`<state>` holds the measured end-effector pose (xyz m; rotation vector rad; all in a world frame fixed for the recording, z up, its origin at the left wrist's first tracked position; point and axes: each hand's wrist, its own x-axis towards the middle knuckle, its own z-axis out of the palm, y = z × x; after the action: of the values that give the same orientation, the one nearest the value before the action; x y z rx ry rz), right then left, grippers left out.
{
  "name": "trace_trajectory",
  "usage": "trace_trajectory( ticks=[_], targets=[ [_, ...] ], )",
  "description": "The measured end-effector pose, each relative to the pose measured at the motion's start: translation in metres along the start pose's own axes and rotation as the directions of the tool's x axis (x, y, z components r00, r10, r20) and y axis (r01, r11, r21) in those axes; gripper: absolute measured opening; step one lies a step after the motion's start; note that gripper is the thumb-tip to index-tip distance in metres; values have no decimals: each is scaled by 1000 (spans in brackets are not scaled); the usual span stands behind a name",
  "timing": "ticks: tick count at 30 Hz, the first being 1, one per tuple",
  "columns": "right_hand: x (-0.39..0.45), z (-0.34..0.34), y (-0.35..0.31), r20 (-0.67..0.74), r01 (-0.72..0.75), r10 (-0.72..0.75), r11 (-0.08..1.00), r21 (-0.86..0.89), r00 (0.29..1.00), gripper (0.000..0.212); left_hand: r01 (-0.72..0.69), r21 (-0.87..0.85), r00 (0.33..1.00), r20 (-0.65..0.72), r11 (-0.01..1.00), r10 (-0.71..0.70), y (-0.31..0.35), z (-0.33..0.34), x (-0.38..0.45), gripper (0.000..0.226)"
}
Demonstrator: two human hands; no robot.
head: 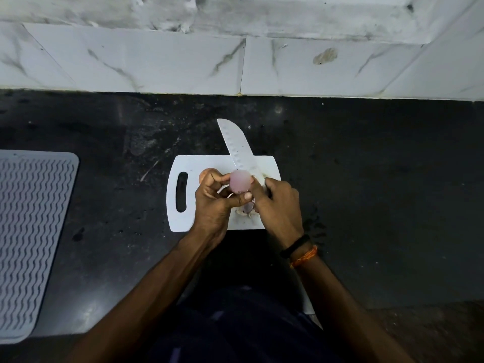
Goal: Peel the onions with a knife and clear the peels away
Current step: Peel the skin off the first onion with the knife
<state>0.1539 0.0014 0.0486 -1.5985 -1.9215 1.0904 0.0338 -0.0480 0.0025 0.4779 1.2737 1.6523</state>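
A pale pink onion [239, 181] with its skin off is held above the white cutting board [183, 213]. My left hand [217, 203] grips it between curled fingers and thumb. My right hand [279, 205] holds the knife [238, 148] by its hidden handle, and its forefinger touches the onion's right side. The wide blade points up and away, its tip past the board's far edge. Purple peels [247, 208] lie on the board under my hands. A second, brown-skinned onion [204, 174] peeks out behind my left fingers.
The board lies on a dark stone counter [366, 166]. A grey ribbed drying mat [31, 231] lies at the left edge. A white marble-tile wall [235, 61] closes the counter at the back.
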Motion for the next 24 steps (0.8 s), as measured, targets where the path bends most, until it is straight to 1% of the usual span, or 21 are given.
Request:
trace_trajectory(
  ticks=[2, 5, 7, 9, 14, 17, 21, 24],
  targets=[
    [1, 1, 3, 10, 10, -11, 998, 55, 1000, 54, -25, 10, 1000, 9, 1000, 25, 2, 0, -3, 40],
    [2, -2, 6, -39, 3, 0, 997, 74, 999, 54, -41, 29, 999, 9, 999, 41, 6, 3, -5, 37],
    [1, -6, 5, -44, -8, 10, 999, 35, 999, 51, -48, 44, 999, 0, 998, 48, 6, 5, -5, 38],
    [-2, -8, 3, -32, 10, -11, 1000, -9, 999, 50, -50, 58, 999, -7, 997, 51, 5, 4, -4, 38],
    [-7, -4, 7, -30, 139, -145, 981, -136, 989, 49, -59, 101, 998, 3, 993, 59, 5, 3, -4, 35],
    [-4, -6, 9, 26, 181, -180, 975, -127, 983, 46, -79, 102, 997, 10, 992, 79, 4, 2, -4, 36],
    [-1, -12, 7, -44, 158, -162, 984, -81, 986, 47, -118, 124, 993, 14, 985, 117, 3, 1, -2, 38],
    [-1, -12, 6, -37, 173, -180, 974, -146, 983, 50, -133, 127, 991, 13, 983, 132, 1, -1, -1, 38]
  ],
)
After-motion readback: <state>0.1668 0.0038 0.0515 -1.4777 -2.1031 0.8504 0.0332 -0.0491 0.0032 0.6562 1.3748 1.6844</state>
